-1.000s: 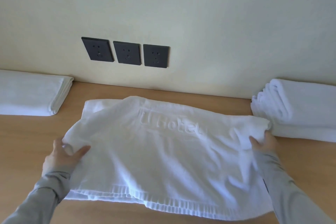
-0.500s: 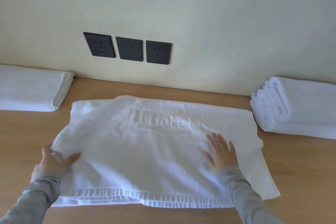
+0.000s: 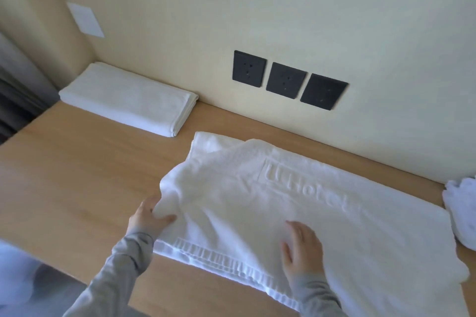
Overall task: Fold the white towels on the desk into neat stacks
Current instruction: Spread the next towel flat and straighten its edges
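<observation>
A person in grey sleeves leans over a pale wooden bench (image 3: 77, 175) with both arms reaching in from the lower edge of the frame. The left hand (image 3: 149, 219), left of centre, grips a bunched fold at the left edge of a white towel (image 3: 257, 203); its thumb lies on top of the cloth and its fingers are tucked under the fold, lifting that edge slightly off the wood. The right hand (image 3: 302, 249), at lower centre, lies palm down on the towel, fingers (image 3: 296, 230) straight and together, pressing the cloth flat.

The towel is spread across the centre and right of the frame, doubled over, with raised lettering reading "Hotel" facing up and a ribbed hem along its near edge. A second layer shows at its far left corner.

At upper left, a folded white towel (image 3: 128, 100) lies flat against the wall in the bench's corner, well apart from the one being handled. At the right edge of the frame, a pile of white towels (image 3: 461, 219), only partly in view, sits just beside the spread towel. Three dark wall sockets (image 3: 286, 80) are set in a row on the cream wall above, and a white wall plate (image 3: 86, 19) is at upper left.
</observation>
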A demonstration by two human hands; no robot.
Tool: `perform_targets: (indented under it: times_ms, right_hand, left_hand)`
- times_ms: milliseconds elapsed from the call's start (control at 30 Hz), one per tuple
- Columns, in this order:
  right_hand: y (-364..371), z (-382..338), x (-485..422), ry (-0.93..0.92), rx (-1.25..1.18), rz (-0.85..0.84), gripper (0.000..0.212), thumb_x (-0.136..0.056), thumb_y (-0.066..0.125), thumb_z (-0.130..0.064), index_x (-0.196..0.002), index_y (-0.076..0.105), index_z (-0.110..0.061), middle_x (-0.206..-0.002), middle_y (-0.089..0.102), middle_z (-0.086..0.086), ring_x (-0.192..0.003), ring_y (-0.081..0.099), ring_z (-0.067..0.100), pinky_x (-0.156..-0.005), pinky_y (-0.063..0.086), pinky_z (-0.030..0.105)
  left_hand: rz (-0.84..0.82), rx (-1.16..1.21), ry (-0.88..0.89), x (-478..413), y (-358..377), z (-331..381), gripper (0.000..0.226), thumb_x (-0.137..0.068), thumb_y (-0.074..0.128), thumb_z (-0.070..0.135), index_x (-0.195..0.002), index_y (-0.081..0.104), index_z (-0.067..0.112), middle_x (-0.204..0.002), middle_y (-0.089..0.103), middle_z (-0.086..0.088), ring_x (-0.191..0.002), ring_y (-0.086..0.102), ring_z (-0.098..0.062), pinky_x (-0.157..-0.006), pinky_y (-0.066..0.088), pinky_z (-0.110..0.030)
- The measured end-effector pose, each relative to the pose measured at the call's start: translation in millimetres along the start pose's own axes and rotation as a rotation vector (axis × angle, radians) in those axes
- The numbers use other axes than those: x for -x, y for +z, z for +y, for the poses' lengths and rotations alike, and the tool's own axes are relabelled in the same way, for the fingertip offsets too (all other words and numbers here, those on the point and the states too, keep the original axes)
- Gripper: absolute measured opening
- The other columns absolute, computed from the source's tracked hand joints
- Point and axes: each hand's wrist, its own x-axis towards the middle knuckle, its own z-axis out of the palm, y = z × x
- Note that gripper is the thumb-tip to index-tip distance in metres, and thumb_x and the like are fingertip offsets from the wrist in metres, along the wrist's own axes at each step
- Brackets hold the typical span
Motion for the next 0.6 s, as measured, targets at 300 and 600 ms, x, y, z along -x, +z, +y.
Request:
perform_targets:
  times_ms: [300,600]
  right_hand:
    - [60,-201,-9,-0.438,-0.144,-0.363,0.043,-0.076,0.065,-0.037,-0.116,0.055,-0.024,-0.114,0.053,-0.007,-0.104,0.053,0.016,-0.087,0.043,0.023]
    - [72,-223,-20,-0.451,-0.295,-0.186,0.015,-0.078,0.062,-0.027,-0.084,0.069,-0.016,-0.077,0.063,-0.004,-0.065,0.061,0.018,-0.059,0.050,0.021]
  left_hand:
    - [0.091,0.365,-0.030,14,-32,-27,0.027,-0.066,0.073,0.009,-0.084,0.065,0.027,-0.076,0.069,0.003,-0.080,0.065,-0.025,-0.069,0.048,-0.028]
    - [-0.097,0.704,-0.085,10,-40,-34,0.015,-0.077,0.070,0.000,-0.086,0.069,0.012,-0.067,0.071,-0.006,-0.065,0.066,-0.021,-0.064,0.056,-0.027]
